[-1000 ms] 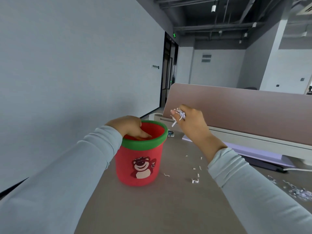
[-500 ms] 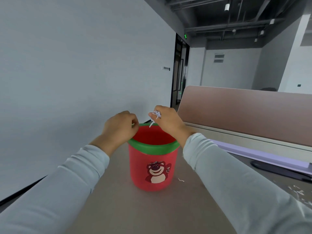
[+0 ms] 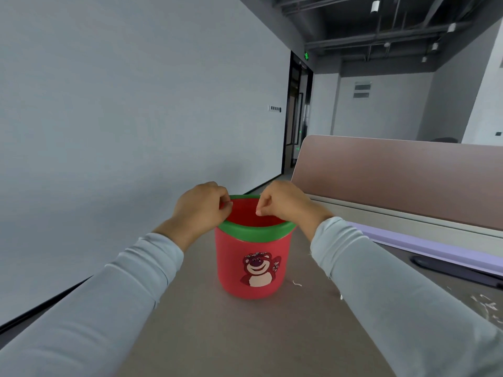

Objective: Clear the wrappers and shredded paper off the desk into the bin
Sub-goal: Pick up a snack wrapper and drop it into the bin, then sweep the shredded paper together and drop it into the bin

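Over the bin's (image 3: 253, 261) mouth at frame centre, the right hand (image 3: 285, 204) pinches its fingertips together with no shreds showing; a second ago it carried a white tuft, so that load has likely dropped in. The left hand (image 3: 200, 206) grips the soft green rim. Thin curled shreds (image 3: 487, 306) remain lower right on the matte desk (image 3: 245, 336).
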Demonstrator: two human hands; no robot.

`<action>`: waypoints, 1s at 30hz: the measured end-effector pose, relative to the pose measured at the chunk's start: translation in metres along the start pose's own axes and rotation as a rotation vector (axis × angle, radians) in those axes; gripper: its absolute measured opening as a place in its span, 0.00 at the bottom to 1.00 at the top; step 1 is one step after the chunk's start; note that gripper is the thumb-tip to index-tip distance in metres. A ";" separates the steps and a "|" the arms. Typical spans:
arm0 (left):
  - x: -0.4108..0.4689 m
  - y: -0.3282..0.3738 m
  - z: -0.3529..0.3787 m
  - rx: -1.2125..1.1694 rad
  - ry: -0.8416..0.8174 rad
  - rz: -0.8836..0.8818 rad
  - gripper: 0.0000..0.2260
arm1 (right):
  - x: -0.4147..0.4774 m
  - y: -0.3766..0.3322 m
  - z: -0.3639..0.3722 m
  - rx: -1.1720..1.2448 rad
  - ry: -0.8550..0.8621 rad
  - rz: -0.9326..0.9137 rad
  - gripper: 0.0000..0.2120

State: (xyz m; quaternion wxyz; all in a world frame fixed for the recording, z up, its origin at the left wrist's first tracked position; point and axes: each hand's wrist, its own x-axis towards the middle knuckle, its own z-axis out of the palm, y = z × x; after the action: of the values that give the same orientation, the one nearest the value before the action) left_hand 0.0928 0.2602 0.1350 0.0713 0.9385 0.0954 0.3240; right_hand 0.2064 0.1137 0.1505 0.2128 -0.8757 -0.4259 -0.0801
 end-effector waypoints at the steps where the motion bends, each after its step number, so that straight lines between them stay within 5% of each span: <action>1: 0.000 0.002 0.000 -0.003 0.003 0.004 0.07 | -0.002 0.001 0.000 -0.011 0.005 0.001 0.06; 9: 0.000 0.035 0.006 -0.020 0.065 0.085 0.07 | -0.030 0.022 -0.014 -0.053 0.163 0.030 0.15; 14: -0.015 0.075 0.029 0.127 0.297 0.424 0.10 | -0.077 0.064 -0.013 -0.016 0.366 0.088 0.12; 17: -0.038 0.097 0.065 0.064 0.260 0.537 0.08 | -0.116 0.094 -0.001 -0.046 0.368 0.171 0.11; 20: -0.059 0.117 0.110 -0.005 0.049 0.552 0.12 | -0.153 0.123 0.018 -0.113 0.236 0.320 0.15; 25: -0.072 0.121 0.176 0.022 -0.646 0.181 0.32 | -0.206 0.154 0.035 -0.160 0.108 0.487 0.18; 30: -0.057 0.135 0.210 0.019 -0.792 0.037 0.39 | -0.246 0.176 0.038 -0.161 0.124 0.597 0.19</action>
State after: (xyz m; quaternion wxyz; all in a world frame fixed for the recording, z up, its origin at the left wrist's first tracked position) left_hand 0.1971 0.1015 -0.0361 0.0883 0.9930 0.0465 -0.0629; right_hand 0.1889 -0.1411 -0.0161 0.1825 -0.9695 -0.1285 -0.1010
